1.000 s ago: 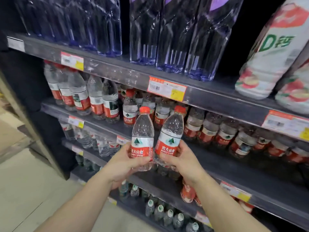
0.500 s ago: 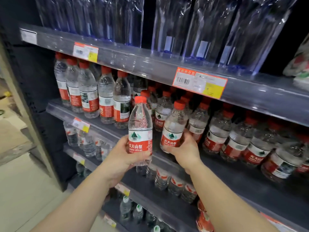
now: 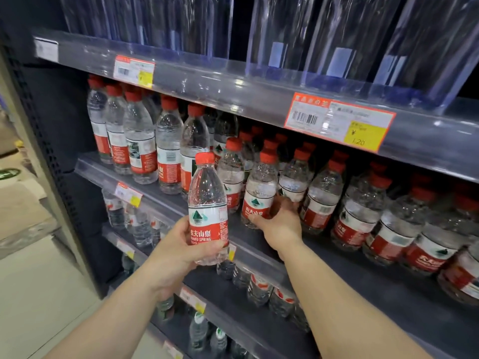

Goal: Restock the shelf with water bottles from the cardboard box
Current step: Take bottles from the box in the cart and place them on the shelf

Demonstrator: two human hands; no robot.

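Red-capped clear plastic water bottle (image 3: pixel 259 195) grasped by your right hand (image 3: pixel 278 222) on shelf (image 3: pixel 259 244); left hand (image 3: pixel 178 251) grasps another (image 3: pixel 208 211); careless release topples neighbours.

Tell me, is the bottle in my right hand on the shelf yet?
On the shelf: the bottle stands among the front row, right hand gripping its base.

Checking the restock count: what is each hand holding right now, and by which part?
The left hand grips a water bottle around its lower label. The right hand holds a second bottle on the shelf by its lower body.
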